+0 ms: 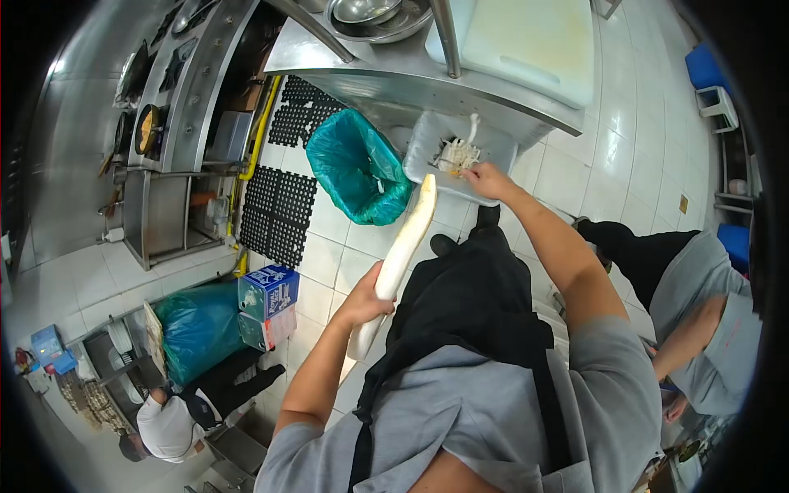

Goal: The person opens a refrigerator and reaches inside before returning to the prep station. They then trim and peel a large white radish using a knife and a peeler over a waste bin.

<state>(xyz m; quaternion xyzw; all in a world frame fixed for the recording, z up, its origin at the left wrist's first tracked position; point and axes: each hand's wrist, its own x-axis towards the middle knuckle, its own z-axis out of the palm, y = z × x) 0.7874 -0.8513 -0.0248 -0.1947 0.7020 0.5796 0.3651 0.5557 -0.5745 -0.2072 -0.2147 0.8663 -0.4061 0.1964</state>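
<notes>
A long, pale daikon radish (408, 242) with a yellowish tip slants up and away from my body. My left hand (367, 297) is wrapped round its lower half. Beyond the tip stands a translucent plastic tub (420, 135) with whitish strips like peelings (457, 154) in it. A thin white piece (474, 125) sticks up among the strips. At the tub's near right rim is my right hand (487, 181), fingers closed and pointing inward; what they hold, if anything, I cannot make out. The radish tip and my right hand are apart.
A bin with a teal liner (355, 164) stands left of the tub. Above are a steel counter (386, 70), a white cutting board (530, 41) and metal bowls (370, 12). One person (699, 279) works at right, another (177, 419) at lower left. Black mats (278, 215) lie leftward.
</notes>
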